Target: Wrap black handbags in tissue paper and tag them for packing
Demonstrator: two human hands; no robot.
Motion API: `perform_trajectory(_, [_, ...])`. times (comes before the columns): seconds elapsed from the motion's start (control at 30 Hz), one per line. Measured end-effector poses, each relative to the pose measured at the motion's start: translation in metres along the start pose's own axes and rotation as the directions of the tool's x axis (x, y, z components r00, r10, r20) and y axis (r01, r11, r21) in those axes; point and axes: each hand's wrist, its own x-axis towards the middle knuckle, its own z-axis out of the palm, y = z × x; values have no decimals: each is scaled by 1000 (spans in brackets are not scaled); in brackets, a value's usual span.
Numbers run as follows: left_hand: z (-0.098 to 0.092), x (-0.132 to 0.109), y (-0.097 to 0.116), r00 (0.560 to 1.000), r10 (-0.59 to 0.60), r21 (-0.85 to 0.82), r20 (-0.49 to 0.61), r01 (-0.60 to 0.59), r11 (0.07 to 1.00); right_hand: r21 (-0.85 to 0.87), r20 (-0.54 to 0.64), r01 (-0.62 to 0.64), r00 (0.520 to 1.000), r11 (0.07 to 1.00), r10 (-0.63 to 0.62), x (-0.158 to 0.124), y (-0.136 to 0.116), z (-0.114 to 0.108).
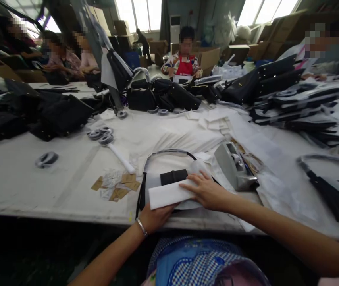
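Note:
Near the table's front edge lies a black handbag [140, 194] with its handle, wrapped in clear film, arched toward the far side. On it rests a folded white foam sheet [165, 195]. My left hand [157, 217] grips the sheet's near edge from below, its fingers mostly hidden underneath. From the right, my right hand [207, 190] holds the same sheet, fingers laid over its top. Just beyond the sheet sits a small black rolled piece [174, 176], and whitish wrapping bulges beside my right fingers.
A grey tape dispenser [235, 167] stands right of the bag. Brown tags [122, 188] and tape rolls [102, 135] lie to the left. Black bags [59, 109] are heaped along the far side. Another handbag [333, 190] lies at the right. A person in a red apron [185, 65] sits opposite.

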Motion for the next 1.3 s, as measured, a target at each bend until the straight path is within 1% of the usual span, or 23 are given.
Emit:
perform_trajectory(0.1, [-4, 2, 2, 1000, -5, 34, 22, 4, 999, -29, -38, 14, 999, 999, -15, -2, -6, 13])
perform_trajectory(0.2, [-9, 5, 3, 999, 0, 64, 49, -3, 998, -36, -52, 63, 997, 997, -65, -3, -8, 18])
perform_trajectory(0.27, [-11, 7, 4, 998, -7, 36, 58, 5, 999, -24, -29, 83, 996, 996, -84, -3, -8, 21])
perform_trajectory(0.33, [-13, 8, 3, 998, -15, -29, 55, 17, 999, 1, -7, 82, 997, 997, -82, -2, -7, 25])
perform_trajectory(0.43, [-16, 7, 3, 1000, 2, -101, 8, -1, 995, 43, -5, 76, 997, 996, -76, -3, -4, 31])
perform_trajectory(0.53, [-25, 4, 7, 998, 14, -134, -63, -23, 991, 83, -27, 70, 997, 994, -68, -4, -1, 34])
perform_trajectory(0.67, [-43, 8, 22, 975, -83, -198, -205, 41, 979, 118, -57, 51, 997, 992, -44, -4, -1, 35])
perform_trajectory(0.73, [-47, 17, 30, 966, -127, -202, -223, 82, 976, 120, -69, 48, 997, 992, -39, -4, -2, 36])
perform_trajectory(0.77, [-46, 22, 34, 968, -151, -192, -202, 112, 975, 120, -75, 46, 997, 992, -38, -4, -2, 36])
perform_trajectory(0.83, [-37, 33, 38, 974, -189, -139, -126, 172, 975, 124, -74, 42, 997, 991, -33, -5, -2, 37])
perform_trajectory(0.9, [-22, 39, 40, 977, -204, -50, -66, 201, 978, 146, -48, 41, 998, 988, -34, -4, 0, 33])
perform_trajectory(0.97, [-5, 38, 41, 977, -206, 29, -51, 208, 978, 193, 2, 37, 999, 981, -39, 3, 3, 21])
perform_trajectory(1.03, [8, 35, 43, 974, -219, 75, -60, 224, 972, 236, 32, 0, 999, 972, -8, 22, 5, 3])
perform_trajectory(1.07, [12, 33, 44, 972, -227, 86, -67, 232, 969, 254, 19, -28, 1000, 967, 23, 36, 5, -7])
perform_trajectory(1.13, [16, 31, 45, 969, -233, 96, -80, 241, 966, 304, -50, -80, 994, 949, 100, 77, -3, -24])
perform_trajectory(1.17, [17, 30, 45, 968, -236, 96, -87, 244, 965, 338, -89, -86, 989, 937, 122, 101, -11, -30])
perform_trajectory(1.23, [18, 29, 45, 965, -240, 89, -103, 249, 964, 395, -107, -69, 987, 916, 120, 152, -31, -33])
perform_trajectory(1.3, [20, 29, 44, 964, -237, 78, -120, 247, 966, 408, -84, -68, 990, 911, 112, 202, -56, -27])
